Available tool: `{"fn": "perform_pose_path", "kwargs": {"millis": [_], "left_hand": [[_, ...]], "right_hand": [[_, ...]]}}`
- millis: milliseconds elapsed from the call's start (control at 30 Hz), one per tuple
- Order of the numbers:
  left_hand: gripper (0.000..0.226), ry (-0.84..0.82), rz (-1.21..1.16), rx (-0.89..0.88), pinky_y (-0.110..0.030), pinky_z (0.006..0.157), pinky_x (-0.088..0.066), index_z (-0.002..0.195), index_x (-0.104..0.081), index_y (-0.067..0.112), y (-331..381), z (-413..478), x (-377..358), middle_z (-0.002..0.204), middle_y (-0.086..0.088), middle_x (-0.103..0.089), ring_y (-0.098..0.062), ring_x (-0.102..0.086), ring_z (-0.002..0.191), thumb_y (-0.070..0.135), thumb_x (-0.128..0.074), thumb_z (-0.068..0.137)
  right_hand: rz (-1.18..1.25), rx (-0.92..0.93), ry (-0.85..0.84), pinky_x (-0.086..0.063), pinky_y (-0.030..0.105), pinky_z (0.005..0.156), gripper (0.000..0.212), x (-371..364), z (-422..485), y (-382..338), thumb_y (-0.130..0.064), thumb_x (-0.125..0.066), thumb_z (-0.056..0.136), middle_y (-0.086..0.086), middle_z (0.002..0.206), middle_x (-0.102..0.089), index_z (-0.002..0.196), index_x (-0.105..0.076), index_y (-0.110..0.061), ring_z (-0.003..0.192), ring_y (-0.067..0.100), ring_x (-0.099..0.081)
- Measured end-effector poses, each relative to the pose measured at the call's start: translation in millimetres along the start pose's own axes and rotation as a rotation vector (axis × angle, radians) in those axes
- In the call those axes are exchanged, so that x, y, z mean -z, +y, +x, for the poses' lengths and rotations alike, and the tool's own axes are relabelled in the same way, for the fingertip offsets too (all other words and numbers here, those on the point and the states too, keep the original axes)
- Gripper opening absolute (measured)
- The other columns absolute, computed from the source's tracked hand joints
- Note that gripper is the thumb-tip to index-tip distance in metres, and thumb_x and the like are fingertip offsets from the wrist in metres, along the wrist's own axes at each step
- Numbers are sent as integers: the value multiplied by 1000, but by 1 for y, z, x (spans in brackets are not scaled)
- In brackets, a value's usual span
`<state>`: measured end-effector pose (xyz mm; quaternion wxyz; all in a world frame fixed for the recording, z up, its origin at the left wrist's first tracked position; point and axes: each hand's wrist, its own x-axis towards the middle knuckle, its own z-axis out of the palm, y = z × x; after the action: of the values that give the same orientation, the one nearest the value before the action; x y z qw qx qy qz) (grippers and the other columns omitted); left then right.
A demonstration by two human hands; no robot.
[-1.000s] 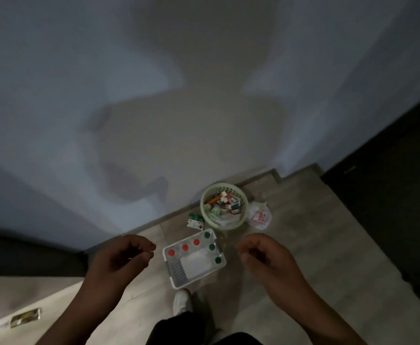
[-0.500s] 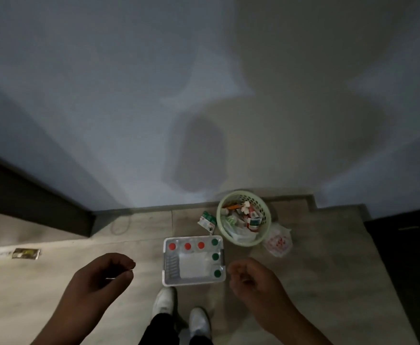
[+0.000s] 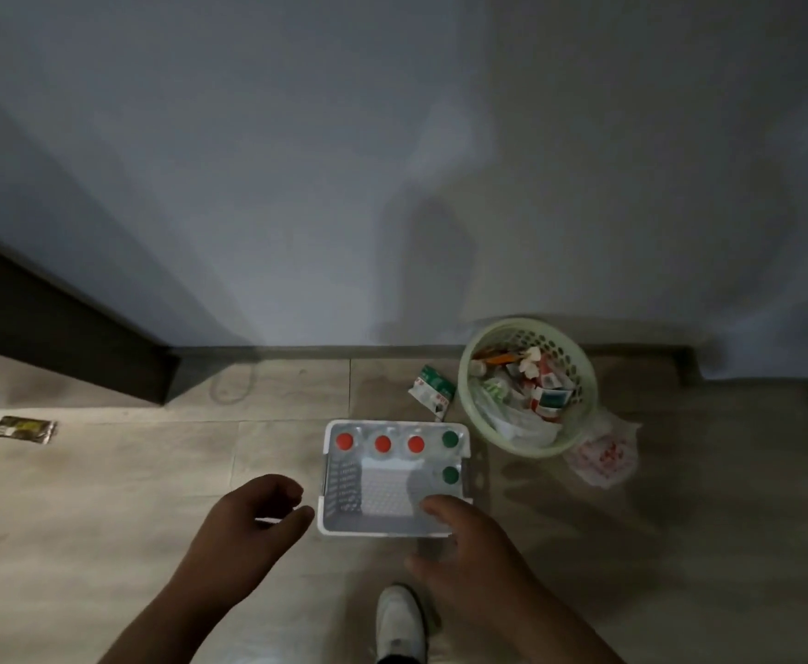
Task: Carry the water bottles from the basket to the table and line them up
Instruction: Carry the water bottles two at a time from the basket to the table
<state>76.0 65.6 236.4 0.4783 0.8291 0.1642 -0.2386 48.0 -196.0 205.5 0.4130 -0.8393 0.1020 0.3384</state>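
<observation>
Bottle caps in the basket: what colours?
Three red caps, two green caps showing; head view.

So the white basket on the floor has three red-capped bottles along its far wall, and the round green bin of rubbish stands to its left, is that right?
Not quite. The round green bin stands to the right of the white basket, not to its left, as the head view shows. The three red-capped bottles do stand along the basket's far wall.
</observation>
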Motion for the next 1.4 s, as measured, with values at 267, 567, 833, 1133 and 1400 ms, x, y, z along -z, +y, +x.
{"fn": "perform_pose_path", "kwargs": {"millis": [267, 567, 833, 1133, 1400], "left_hand": [[17, -17, -11, 19, -27, 78, -50, 85, -67, 29, -127, 93, -69, 84, 7, -72, -4, -67, 88, 18, -79, 79], [77, 97, 170, -111, -48, 108, -41, 139, -48, 27, -211, 187, -117, 152, 4, -41, -23, -43, 135, 33, -84, 71], [81, 58, 234, -274, -49, 118, -18, 139, -46, 37, -250, 249, -140, 160, 2, -24, -19, -13, 149, 37, -85, 67], [72, 78, 264, -535, -39, 94, -42, 115, -58, 34, -255, 278, -163, 108, 19, -52, -6, -45, 99, 59, -72, 49], [75, 99, 468, -510, -42, 102, -45, 120, -57, 36, -258, 293, -169, 118, 10, -61, -13, -53, 112, 62, -77, 52]], "right_hand": [[121, -56, 42, -50, 34, 98, 63, -78, 107, 76, -40, -76, 77, -33, 103, -44, 130, -44, -43, 114, 7, -51], [146, 117, 160, -45, 34, 105, 79, -139, 214, 138, -36, -80, 76, -25, 136, -44, 136, -31, -52, 129, -1, -42], [175, 233, 227, -52, 21, 82, 65, -163, 273, 159, -27, -79, 77, -28, 114, -58, 127, -43, -45, 99, -9, -58], [-137, 261, 401, -47, 29, 97, 72, -178, 308, 167, -40, -79, 74, -11, 135, -43, 133, -38, -34, 118, 13, -53], [30, 231, 476, -53, 33, 93, 55, -190, 321, 167, -35, -77, 73, -17, 113, -64, 120, -47, -41, 108, 10, -62]]}}
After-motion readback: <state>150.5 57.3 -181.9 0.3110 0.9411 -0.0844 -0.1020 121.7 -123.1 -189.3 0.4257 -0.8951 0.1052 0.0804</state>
